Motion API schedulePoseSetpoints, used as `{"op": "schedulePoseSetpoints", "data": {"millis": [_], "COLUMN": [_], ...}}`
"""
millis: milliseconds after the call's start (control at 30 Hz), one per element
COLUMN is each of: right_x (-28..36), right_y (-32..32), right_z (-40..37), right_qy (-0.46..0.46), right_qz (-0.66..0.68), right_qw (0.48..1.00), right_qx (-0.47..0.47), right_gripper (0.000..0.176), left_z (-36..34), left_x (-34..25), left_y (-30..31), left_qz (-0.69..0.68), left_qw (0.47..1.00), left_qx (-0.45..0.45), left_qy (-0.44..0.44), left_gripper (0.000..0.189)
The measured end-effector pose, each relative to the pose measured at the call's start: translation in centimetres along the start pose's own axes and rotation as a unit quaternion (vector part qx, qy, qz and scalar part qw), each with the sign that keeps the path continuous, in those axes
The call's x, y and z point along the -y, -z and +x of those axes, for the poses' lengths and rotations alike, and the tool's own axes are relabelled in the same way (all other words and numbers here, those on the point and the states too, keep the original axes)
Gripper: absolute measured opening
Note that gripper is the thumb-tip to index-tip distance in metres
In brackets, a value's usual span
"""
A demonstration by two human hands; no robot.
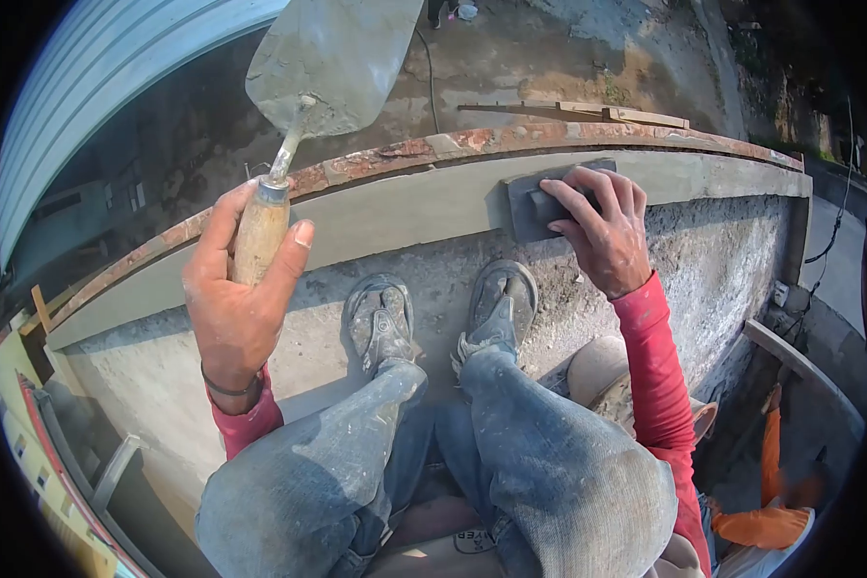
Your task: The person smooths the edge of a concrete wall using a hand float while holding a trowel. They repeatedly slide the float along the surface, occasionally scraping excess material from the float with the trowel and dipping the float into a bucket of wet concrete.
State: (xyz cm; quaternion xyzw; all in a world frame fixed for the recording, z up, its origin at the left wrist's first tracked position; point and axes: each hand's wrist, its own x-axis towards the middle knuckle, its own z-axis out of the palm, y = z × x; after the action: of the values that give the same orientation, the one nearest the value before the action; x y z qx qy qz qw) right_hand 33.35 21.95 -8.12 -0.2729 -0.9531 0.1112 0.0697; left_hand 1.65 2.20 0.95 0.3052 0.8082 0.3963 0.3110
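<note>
My left hand [231, 318] is wrapped round the wooden handle of a trowel [332, 67], whose broad, cement-smeared blade points away from me, past the wall's edge. My right hand [602, 231] grips a dark rectangular float [532, 204], fingers over its back. The float lies on a smooth grey band of mortar [395, 222] that curves along the wall top. Dusty marks show on the fingers of both hands. The float's working face is hidden.
A reddish, rough edging board [453, 144] borders the mortar's far side, with a drop beyond. My sandalled feet [380, 318] stand on a rough concrete ledge [433, 380]. A person in orange sleeves [761, 525] is below right. Corrugated sheeting [96, 96] rises at upper left.
</note>
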Motion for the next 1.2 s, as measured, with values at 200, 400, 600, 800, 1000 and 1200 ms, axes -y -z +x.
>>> {"op": "schedulePoseSetpoints", "data": {"millis": [200, 400, 600, 800, 1000, 1200], "right_x": [8.1, 0.0, -14.2, 1.3, -11.1, 12.1], "right_y": [-3.9, -1.9, 0.9, -2.3, -0.8, -6.0], "right_z": [3.4, -0.3, -5.4, 0.0, -6.6, 5.7], "right_qy": [0.041, -0.058, -0.214, -0.063, -0.249, -0.014], "right_qz": [0.073, -0.006, -0.124, -0.024, -0.097, 0.095], "right_qw": [0.996, 0.996, 0.963, 0.995, 0.952, 0.988], "right_qx": [-0.036, -0.064, -0.107, -0.078, -0.152, -0.123], "right_gripper": [0.053, 0.051, 0.043, 0.051, 0.041, 0.052], "left_z": [0.8, 0.7, -0.2, 0.4, -0.2, 0.3], "left_x": [1.4, 2.1, 2.3, 1.6, 2.8, 0.6], "left_y": [-1.3, -0.7, -0.1, -0.3, 1.0, 0.0], "left_qz": [0.024, 0.028, 0.026, 0.011, 0.040, 0.002], "left_qw": [0.998, 0.999, 0.999, 0.999, 0.998, 0.999], "left_qx": [-0.030, -0.021, -0.042, -0.032, -0.027, -0.050], "left_qy": [-0.057, -0.037, 0.008, 0.005, -0.030, 0.011], "left_gripper": [0.039, 0.039, 0.038, 0.037, 0.039, 0.039]}}
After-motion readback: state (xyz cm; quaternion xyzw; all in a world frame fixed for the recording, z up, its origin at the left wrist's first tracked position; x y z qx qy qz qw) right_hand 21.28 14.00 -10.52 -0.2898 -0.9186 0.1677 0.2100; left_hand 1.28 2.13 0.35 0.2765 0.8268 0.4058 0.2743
